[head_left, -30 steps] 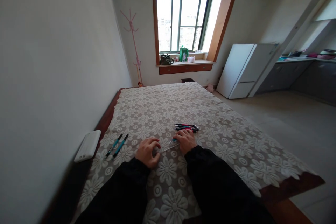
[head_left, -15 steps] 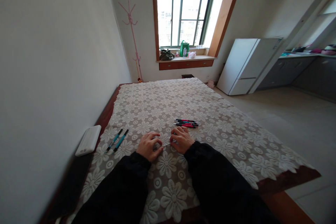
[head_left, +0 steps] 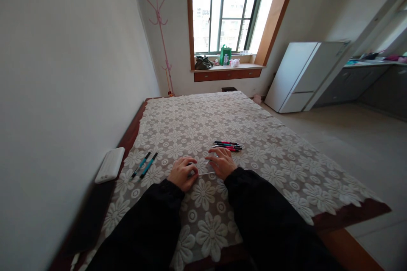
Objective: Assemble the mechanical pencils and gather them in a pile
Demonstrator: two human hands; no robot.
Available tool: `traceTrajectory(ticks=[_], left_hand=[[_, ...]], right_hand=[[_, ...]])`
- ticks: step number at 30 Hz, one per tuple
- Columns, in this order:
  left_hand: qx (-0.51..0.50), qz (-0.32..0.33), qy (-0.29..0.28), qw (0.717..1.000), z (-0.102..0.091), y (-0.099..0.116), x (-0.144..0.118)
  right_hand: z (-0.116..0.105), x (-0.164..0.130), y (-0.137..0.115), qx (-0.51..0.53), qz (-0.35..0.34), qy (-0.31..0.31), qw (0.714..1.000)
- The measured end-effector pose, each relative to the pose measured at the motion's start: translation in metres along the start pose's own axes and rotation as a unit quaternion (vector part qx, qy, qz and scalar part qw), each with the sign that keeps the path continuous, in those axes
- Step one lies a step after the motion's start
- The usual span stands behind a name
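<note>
My left hand (head_left: 183, 173) rests low over the lace tablecloth (head_left: 203, 194), its thumb and fingers closed at one end of a thin white stick (head_left: 207, 173). Something dark shows between those fingers, too small to make out. To the right, my right hand (head_left: 224, 163) has its fingers apart and slightly bent, beside the stick's other end. Just beyond it lies a group of several red, black and teal pens (head_left: 226, 146). Two teal and black pens, one (head_left: 140, 165) left of the other (head_left: 149, 166), lie to the left of my left hand.
A white box-like device (head_left: 110, 164) stands by the wall at the table's left edge, near a black flat item (head_left: 90, 216). Farther off are a pink coat rack (head_left: 162, 36), a windowsill with bags (head_left: 225, 56) and a white fridge (head_left: 300, 76).
My right hand's fingers have lifted and spread from their pinch near the stick. More of the white stick shows between my hands. The view has tilted slightly down.
</note>
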State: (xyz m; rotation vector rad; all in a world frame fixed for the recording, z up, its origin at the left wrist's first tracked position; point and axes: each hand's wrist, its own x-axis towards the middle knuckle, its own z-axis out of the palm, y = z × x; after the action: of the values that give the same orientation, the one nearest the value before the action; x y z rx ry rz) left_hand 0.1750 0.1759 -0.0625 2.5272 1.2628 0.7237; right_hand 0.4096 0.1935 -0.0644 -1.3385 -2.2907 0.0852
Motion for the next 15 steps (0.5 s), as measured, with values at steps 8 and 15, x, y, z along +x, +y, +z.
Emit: traceTrajectory(ticks=[8, 15], left_hand=[[0.000, 0.001, -0.001, 1.000, -0.0010, 0.0020, 0.0001], [-0.002, -0.010, 0.004, 1.000, -0.0006, 0.0030, -0.0011]], right_hand=[[0.0062, -0.0002, 0.0019, 0.011, 0.019, -0.003, 1.000], [0.0018, -0.0003, -0.0011, 0.021, 0.010, -0.026, 0.999]])
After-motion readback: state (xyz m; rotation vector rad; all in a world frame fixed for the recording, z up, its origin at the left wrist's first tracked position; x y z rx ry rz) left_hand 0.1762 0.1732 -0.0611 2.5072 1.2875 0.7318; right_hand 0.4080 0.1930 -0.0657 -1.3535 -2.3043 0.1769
